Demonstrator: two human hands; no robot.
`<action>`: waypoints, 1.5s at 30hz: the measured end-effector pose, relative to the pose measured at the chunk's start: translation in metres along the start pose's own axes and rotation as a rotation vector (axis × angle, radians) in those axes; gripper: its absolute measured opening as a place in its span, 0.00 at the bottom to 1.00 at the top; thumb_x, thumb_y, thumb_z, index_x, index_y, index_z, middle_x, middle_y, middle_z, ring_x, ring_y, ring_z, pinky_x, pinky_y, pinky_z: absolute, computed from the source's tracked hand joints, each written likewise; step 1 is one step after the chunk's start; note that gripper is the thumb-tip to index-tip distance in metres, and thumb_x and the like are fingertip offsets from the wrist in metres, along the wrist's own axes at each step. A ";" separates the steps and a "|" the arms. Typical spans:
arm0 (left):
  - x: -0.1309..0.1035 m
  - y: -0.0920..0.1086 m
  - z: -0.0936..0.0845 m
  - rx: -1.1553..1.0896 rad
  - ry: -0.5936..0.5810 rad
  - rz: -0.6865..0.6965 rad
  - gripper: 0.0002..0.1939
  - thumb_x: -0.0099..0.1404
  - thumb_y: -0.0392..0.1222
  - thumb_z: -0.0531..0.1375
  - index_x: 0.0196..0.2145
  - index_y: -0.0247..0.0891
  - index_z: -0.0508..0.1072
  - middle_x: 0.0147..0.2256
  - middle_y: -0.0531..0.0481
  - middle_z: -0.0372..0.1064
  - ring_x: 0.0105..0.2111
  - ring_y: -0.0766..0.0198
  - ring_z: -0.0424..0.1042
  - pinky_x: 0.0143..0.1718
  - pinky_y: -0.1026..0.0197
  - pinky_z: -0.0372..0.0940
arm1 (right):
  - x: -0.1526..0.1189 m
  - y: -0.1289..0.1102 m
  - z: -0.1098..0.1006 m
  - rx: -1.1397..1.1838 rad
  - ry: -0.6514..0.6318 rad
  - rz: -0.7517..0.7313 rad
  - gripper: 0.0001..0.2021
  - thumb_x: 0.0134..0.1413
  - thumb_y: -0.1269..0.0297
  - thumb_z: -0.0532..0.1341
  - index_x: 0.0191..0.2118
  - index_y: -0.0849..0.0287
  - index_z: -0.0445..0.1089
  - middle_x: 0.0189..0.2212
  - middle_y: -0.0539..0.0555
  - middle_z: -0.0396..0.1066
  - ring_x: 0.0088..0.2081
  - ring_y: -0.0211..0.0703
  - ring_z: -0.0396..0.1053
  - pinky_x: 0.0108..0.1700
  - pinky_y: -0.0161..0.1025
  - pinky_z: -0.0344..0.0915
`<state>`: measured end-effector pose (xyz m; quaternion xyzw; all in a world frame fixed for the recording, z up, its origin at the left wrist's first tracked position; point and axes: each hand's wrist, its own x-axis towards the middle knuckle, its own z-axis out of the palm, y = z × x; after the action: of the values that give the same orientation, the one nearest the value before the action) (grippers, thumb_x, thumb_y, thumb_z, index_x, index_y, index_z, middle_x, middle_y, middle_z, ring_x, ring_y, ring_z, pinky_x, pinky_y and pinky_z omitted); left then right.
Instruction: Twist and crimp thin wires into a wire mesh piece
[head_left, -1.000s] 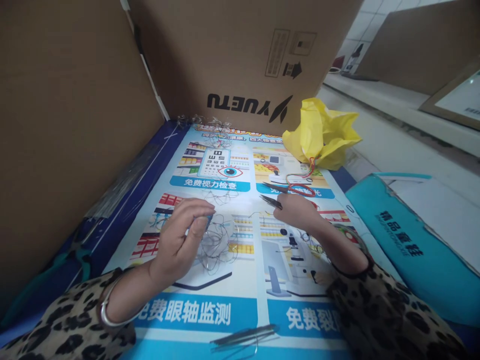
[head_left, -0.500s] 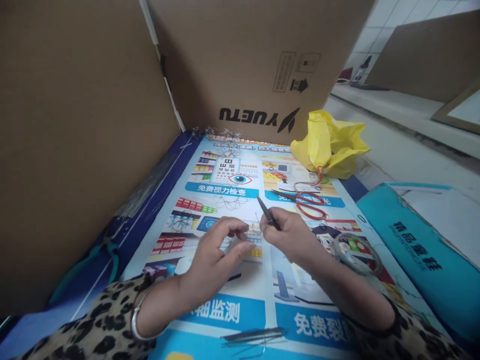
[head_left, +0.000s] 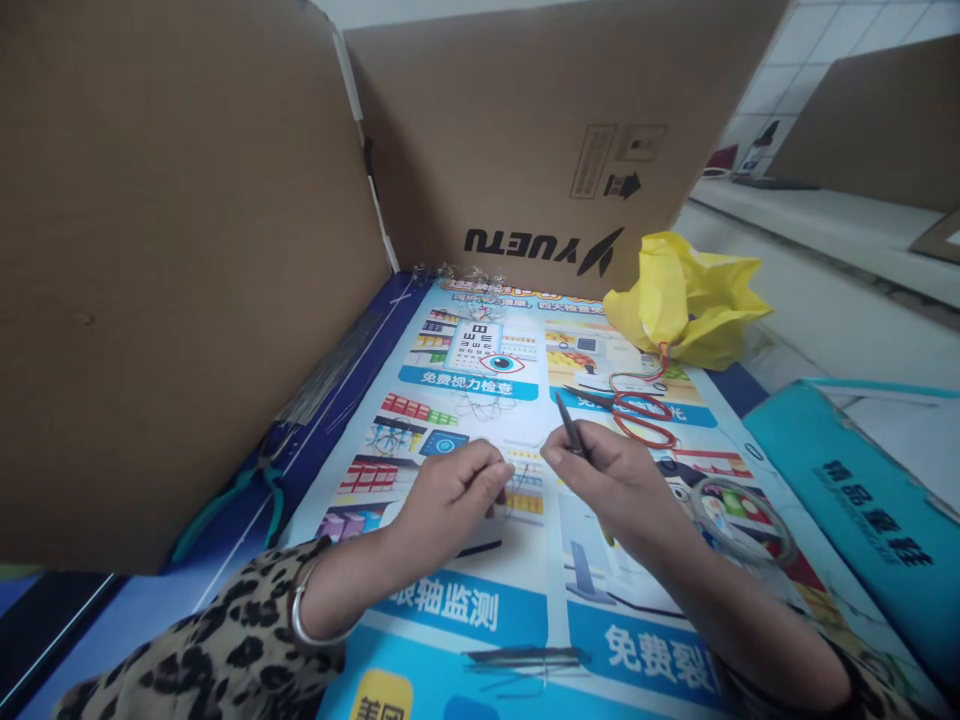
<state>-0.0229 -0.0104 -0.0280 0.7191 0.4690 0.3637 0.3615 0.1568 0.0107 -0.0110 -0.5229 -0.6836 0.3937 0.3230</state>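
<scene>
Over the printed poster, my left hand has thumb and fingers pinched together on what looks like thin wire, very faint in the gap between my hands. My right hand is closed around a dark tool with a narrow pointed tip; most of it is hidden in the palm, so its exact kind is unclear. A bent wire shape lies beyond my hands. Closer to me rests a small bundle of dark, thin wire pieces.
Red-handled scissors lie beyond my right hand, near a yellow paper piece. A clear coil and a teal box are at right. Teal-handled pliers sit left, by cardboard walls.
My left thumb and fingers, loosely curved and apart before, are now pinched together. My right hand still grips the dark tool, its tip now more upright. The whole view has shifted slightly.
</scene>
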 end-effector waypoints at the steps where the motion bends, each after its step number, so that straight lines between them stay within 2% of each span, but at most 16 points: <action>1: 0.000 -0.001 0.000 0.133 -0.011 0.047 0.13 0.65 0.41 0.49 0.24 0.37 0.65 0.22 0.54 0.65 0.24 0.68 0.65 0.27 0.65 0.59 | -0.001 0.000 -0.001 -0.013 -0.015 -0.016 0.10 0.50 0.56 0.55 0.28 0.57 0.63 0.20 0.46 0.58 0.23 0.34 0.55 0.25 0.32 0.54; 6: -0.001 -0.013 0.009 0.585 0.096 0.260 0.10 0.60 0.37 0.51 0.22 0.36 0.64 0.18 0.52 0.65 0.17 0.67 0.62 0.19 0.65 0.50 | -0.002 0.004 0.007 -0.205 -0.131 -0.151 0.12 0.50 0.57 0.56 0.22 0.58 0.59 0.20 0.46 0.57 0.24 0.34 0.55 0.25 0.32 0.51; 10: -0.001 -0.021 0.013 0.660 0.135 0.344 0.10 0.59 0.38 0.54 0.21 0.36 0.64 0.17 0.53 0.65 0.16 0.66 0.63 0.18 0.64 0.50 | -0.001 0.009 0.013 -0.256 -0.134 -0.161 0.13 0.50 0.60 0.55 0.20 0.58 0.55 0.19 0.45 0.55 0.23 0.33 0.54 0.24 0.32 0.49; 14: 0.002 -0.022 0.009 0.476 0.063 0.376 0.05 0.61 0.36 0.53 0.29 0.36 0.67 0.25 0.50 0.70 0.26 0.64 0.68 0.26 0.64 0.60 | 0.002 0.014 0.012 -0.071 -0.088 -0.032 0.12 0.51 0.57 0.55 0.23 0.58 0.59 0.19 0.45 0.55 0.24 0.34 0.54 0.25 0.33 0.52; 17: 0.004 -0.022 0.006 0.310 0.100 0.425 0.05 0.64 0.35 0.52 0.34 0.36 0.67 0.32 0.47 0.70 0.34 0.64 0.68 0.35 0.62 0.63 | 0.002 0.017 0.013 0.140 -0.114 0.050 0.12 0.50 0.54 0.56 0.27 0.58 0.62 0.22 0.46 0.58 0.26 0.34 0.56 0.28 0.33 0.55; 19: 0.003 -0.022 0.005 0.264 0.148 0.408 0.05 0.64 0.35 0.51 0.34 0.35 0.66 0.31 0.48 0.69 0.32 0.65 0.67 0.34 0.63 0.62 | 0.001 0.018 0.015 0.249 -0.128 0.088 0.12 0.50 0.53 0.57 0.28 0.58 0.63 0.23 0.46 0.59 0.27 0.34 0.56 0.29 0.33 0.56; 22: 0.000 -0.021 0.004 0.216 0.176 0.340 0.06 0.65 0.36 0.51 0.30 0.36 0.64 0.26 0.51 0.65 0.27 0.67 0.64 0.29 0.64 0.59 | -0.003 0.016 0.019 0.325 -0.150 0.096 0.12 0.50 0.54 0.58 0.29 0.58 0.64 0.23 0.46 0.60 0.27 0.34 0.57 0.30 0.33 0.57; 27: 0.002 -0.019 0.004 -0.141 0.027 0.082 0.08 0.66 0.40 0.49 0.29 0.36 0.61 0.23 0.55 0.60 0.24 0.70 0.61 0.28 0.66 0.59 | -0.006 0.014 0.022 0.293 -0.184 0.073 0.10 0.51 0.56 0.57 0.28 0.58 0.65 0.22 0.46 0.59 0.26 0.33 0.55 0.29 0.32 0.55; 29: 0.002 -0.019 0.004 -0.227 -0.012 0.033 0.08 0.66 0.41 0.50 0.30 0.36 0.63 0.24 0.54 0.62 0.25 0.70 0.62 0.29 0.66 0.60 | -0.006 0.015 0.023 0.322 -0.198 0.087 0.10 0.51 0.56 0.57 0.28 0.58 0.65 0.21 0.45 0.59 0.25 0.33 0.55 0.29 0.32 0.55; 32: 0.001 -0.019 0.004 -0.215 0.006 0.076 0.09 0.65 0.40 0.51 0.29 0.35 0.66 0.24 0.53 0.63 0.26 0.69 0.63 0.30 0.66 0.60 | -0.006 0.018 0.024 0.401 -0.232 0.085 0.12 0.52 0.54 0.57 0.28 0.58 0.64 0.22 0.46 0.60 0.26 0.33 0.56 0.29 0.33 0.55; 35: 0.000 -0.019 0.002 -0.153 0.125 0.137 0.09 0.65 0.39 0.52 0.28 0.35 0.66 0.25 0.52 0.63 0.28 0.69 0.64 0.31 0.65 0.59 | -0.008 0.020 0.024 0.476 -0.266 0.085 0.14 0.55 0.52 0.54 0.30 0.58 0.64 0.24 0.48 0.62 0.27 0.34 0.59 0.31 0.34 0.57; 37: 0.000 -0.019 0.002 -0.152 0.188 0.158 0.08 0.65 0.37 0.51 0.29 0.35 0.66 0.28 0.51 0.65 0.30 0.68 0.65 0.34 0.64 0.60 | -0.013 0.023 0.023 0.571 -0.303 0.114 0.15 0.58 0.52 0.50 0.35 0.58 0.64 0.26 0.51 0.65 0.30 0.37 0.63 0.36 0.37 0.60; 39: 0.001 -0.020 0.003 -0.204 0.192 0.171 0.07 0.65 0.36 0.50 0.31 0.34 0.66 0.32 0.48 0.66 0.34 0.67 0.67 0.37 0.63 0.61 | -0.020 0.027 0.022 0.706 -0.327 0.183 0.17 0.58 0.50 0.48 0.41 0.58 0.63 0.29 0.53 0.67 0.32 0.40 0.67 0.38 0.42 0.62; 41: 0.001 -0.022 0.005 -0.266 0.170 0.167 0.06 0.66 0.36 0.50 0.33 0.34 0.66 0.34 0.47 0.68 0.35 0.66 0.68 0.39 0.61 0.63 | -0.029 0.031 0.023 0.738 -0.389 0.273 0.20 0.58 0.48 0.45 0.43 0.58 0.61 0.29 0.55 0.69 0.32 0.43 0.69 0.35 0.43 0.63; 43: 0.001 -0.023 0.007 -0.293 0.154 0.155 0.06 0.65 0.36 0.51 0.34 0.34 0.66 0.34 0.47 0.69 0.36 0.66 0.70 0.40 0.60 0.64 | -0.037 0.033 0.025 0.678 -0.450 0.331 0.20 0.58 0.48 0.45 0.43 0.59 0.61 0.31 0.56 0.71 0.31 0.43 0.70 0.32 0.41 0.63; 45: 0.000 -0.023 0.009 -0.300 0.155 0.147 0.06 0.65 0.36 0.51 0.33 0.34 0.66 0.33 0.47 0.70 0.37 0.65 0.70 0.40 0.60 0.65 | -0.043 0.033 0.029 0.591 -0.534 0.347 0.22 0.59 0.47 0.43 0.40 0.60 0.62 0.28 0.57 0.72 0.25 0.40 0.70 0.29 0.38 0.61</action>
<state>-0.0250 -0.0054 -0.0518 0.6590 0.3823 0.5095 0.4000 0.1576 -0.0317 -0.0547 -0.3951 -0.5030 0.7423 0.1995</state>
